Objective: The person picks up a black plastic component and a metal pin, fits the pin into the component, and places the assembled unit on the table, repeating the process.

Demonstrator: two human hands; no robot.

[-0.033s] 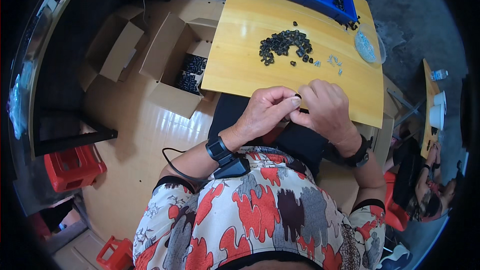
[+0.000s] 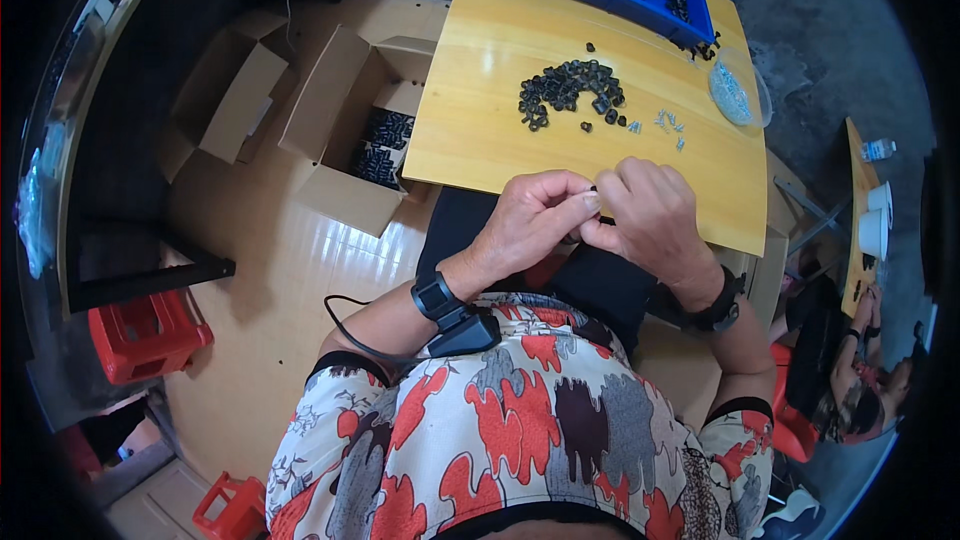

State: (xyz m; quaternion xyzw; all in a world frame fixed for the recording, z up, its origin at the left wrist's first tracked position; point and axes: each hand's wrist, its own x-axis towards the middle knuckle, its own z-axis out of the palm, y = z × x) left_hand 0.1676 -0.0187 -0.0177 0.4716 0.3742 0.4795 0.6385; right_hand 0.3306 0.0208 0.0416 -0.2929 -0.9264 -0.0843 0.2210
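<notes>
Left-hand grip (image 2: 533, 222) is pinching a small black piece (image 2: 594, 189) between thumb and fingers, while the right-hand grip (image 2: 650, 215) is curling close against it; whether those right fingers are clasping anything, I cannot tell. Both are working by the near edge of the yellow wooden bench (image 2: 470, 130), and the step in hand is seeming like close fingertip work on one piece. Next move, I'd judge, is calling for a steady left pinch. Only a dark sliver is showing, the rest hiding behind the fingers. Farther out, a loose pile of small black rounded parts (image 2: 570, 88) is lying beside scattered little silvery pieces (image 2: 668, 121), a blue rectangular tray (image 2: 600, 2) sitting beyond.
</notes>
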